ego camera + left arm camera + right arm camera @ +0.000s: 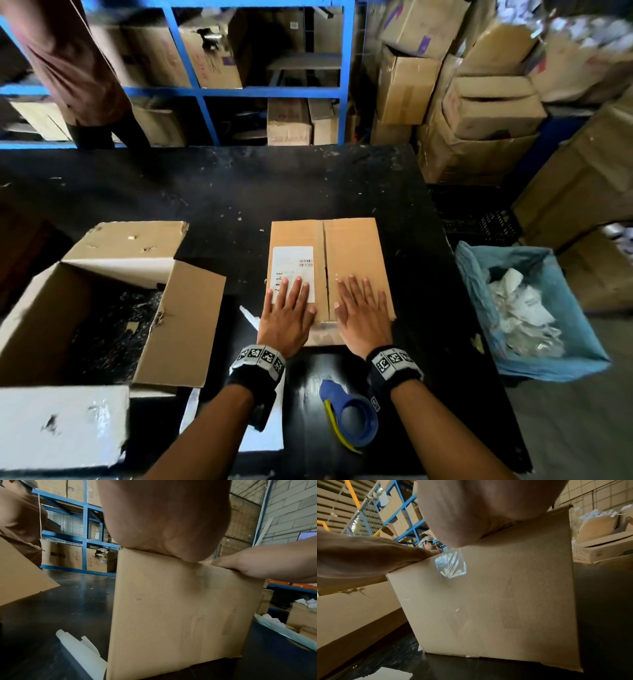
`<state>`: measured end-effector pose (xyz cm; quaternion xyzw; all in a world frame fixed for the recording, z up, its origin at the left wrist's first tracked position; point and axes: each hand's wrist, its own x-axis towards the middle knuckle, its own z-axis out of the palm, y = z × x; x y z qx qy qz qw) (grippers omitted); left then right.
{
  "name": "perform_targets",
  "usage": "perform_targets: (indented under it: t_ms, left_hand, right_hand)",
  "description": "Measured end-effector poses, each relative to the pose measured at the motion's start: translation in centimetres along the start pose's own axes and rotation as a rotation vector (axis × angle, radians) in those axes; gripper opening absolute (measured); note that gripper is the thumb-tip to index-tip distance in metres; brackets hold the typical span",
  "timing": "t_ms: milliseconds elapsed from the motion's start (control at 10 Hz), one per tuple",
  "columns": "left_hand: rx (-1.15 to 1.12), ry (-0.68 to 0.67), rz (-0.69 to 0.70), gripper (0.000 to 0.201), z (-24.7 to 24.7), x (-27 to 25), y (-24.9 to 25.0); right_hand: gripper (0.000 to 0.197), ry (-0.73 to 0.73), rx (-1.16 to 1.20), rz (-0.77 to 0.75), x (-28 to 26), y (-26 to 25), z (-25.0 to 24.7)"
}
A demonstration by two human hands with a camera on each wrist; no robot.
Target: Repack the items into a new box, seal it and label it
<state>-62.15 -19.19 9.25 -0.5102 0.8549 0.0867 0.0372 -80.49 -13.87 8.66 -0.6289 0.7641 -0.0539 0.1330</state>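
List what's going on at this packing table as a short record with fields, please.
closed box: flaps shut, clear tape over the seam, on the black table
label: white sheet stuck on the box top's left half
left hand: flat, fingers on the label
right hand: flat on the right flap
tape dispenser: blue, lying near the wrists
old box: open, at left
bin: holds crumpled paper

The white label (293,274) on the closed box (352,260) has barcodes and tiny print, too small to read.
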Motion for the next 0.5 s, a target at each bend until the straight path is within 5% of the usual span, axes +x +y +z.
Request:
perform_targets:
  t_ms: [400, 500]
  left_hand:
    - [-0.158, -0.065, -0.012, 0.065, -1.6, 0.0, 0.1]
    - [-0.609, 0.02, 0.051, 0.053, -2.4, -1.4, -1.5]
  right_hand:
    - [0.059, -0.047, -0.01, 0.015, 0.3, -0.4, -1.0]
    - [0.061, -0.026, 0.038, -0.017, -1.1, -0.3, -1.7]
